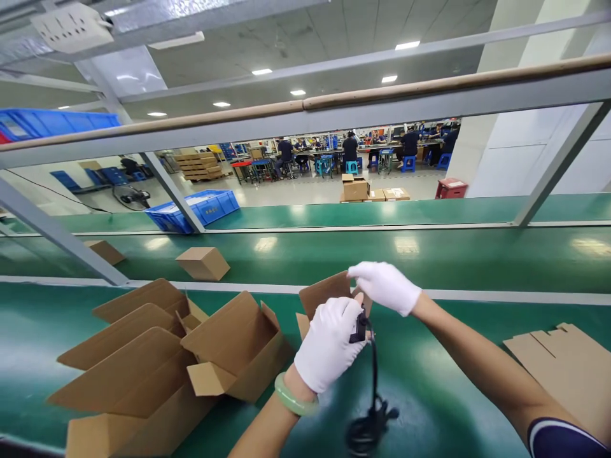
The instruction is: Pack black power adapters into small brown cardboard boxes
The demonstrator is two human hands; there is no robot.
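Note:
Both my hands wear white gloves. My left hand (329, 343) is closed round a small black plug (359, 331), whose black cable (370, 420) hangs down to a coiled bundle on the green table (429, 381). My right hand (384, 285) grips the top flap of a small open cardboard box (324, 294) standing just behind the plug. A green bangle sits on my left wrist.
Several open cardboard boxes (157, 356) lie at the left. Flat cardboard (568, 369) lies at the right. Two closed small boxes (203, 263) sit on the green conveyor behind. Metal frame bars cross above. Blue crates (195, 210) and seated workers are far behind.

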